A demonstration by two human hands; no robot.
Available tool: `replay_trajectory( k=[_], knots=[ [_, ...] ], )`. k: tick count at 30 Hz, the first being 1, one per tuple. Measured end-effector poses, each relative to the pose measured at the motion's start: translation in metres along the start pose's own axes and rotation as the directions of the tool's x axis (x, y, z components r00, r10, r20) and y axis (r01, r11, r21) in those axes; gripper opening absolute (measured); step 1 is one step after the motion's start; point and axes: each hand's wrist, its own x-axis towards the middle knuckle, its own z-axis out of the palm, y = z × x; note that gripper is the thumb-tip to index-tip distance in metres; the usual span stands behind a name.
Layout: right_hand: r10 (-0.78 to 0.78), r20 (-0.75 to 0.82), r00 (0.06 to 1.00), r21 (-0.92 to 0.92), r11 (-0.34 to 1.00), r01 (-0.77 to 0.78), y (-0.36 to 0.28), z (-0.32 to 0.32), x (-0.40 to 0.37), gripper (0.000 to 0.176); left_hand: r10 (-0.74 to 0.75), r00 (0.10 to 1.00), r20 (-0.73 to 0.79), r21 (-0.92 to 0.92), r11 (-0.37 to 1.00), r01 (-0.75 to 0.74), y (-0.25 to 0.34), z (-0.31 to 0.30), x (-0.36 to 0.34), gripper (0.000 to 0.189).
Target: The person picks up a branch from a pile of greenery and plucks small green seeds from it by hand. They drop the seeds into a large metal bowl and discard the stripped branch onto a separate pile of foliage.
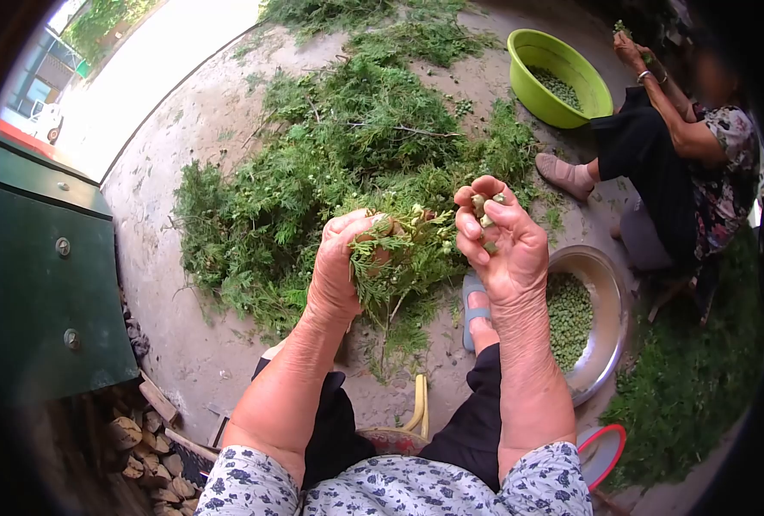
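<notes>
My left hand (343, 249) is closed round a leafy evergreen sprig (399, 254), flat and scaly like cypress or arborvitae, with small pale green cones on it. Just to the right, my right hand (504, 232) is raised with its palm turned up and fingers curled. Several small green cones (487, 209) sit between its thumb and fingers. Behind both hands a big heap of cut evergreen branches (339, 146) covers the ground. Beside my right forearm stands a metal basin (607, 331), holding many of the same green cones (569, 318).
A lime-green tub (601, 95) with cones stands at the upper right. Near it another person (683, 163) sits, holding a sprig. A dark green metal panel (55, 275) is on the left, above split firewood (154, 460). More greenery (692, 396) lies at the lower right.
</notes>
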Motion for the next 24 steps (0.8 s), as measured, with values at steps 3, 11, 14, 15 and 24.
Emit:
replay_trajectory(
  k=[3,11,14,15,24],
  knots=[
    [0.019,-0.031,0.999,0.011,1.0,-0.019,0.001,0.003,0.001,0.014,-0.096,0.995,0.001,0.017,0.995,0.096,0.0,0.003,-0.001,0.018],
    [0.241,-0.055,0.969,-0.341,0.907,-0.246,0.003,0.004,0.002,0.019,-0.182,0.983,-0.028,0.035,0.982,0.183,0.002,0.005,-0.002,0.022],
    [0.303,-0.04,0.952,-0.419,0.86,-0.291,0.003,0.009,-0.001,0.022,-0.182,0.981,0.073,-0.045,0.982,0.185,-0.006,-0.003,0.001,0.02],
    [0.319,-0.026,0.947,-0.44,0.847,-0.298,0.003,0.01,-0.002,0.022,-0.197,0.979,0.049,-0.103,0.974,0.201,-0.009,-0.004,0.003,0.017],
    [0.302,0.014,0.953,-0.61,0.758,-0.231,0.004,0.014,-0.005,0.021,-0.105,0.989,0.103,-0.133,0.984,0.118,-0.014,-0.013,0.009,0.017]
  ],
)
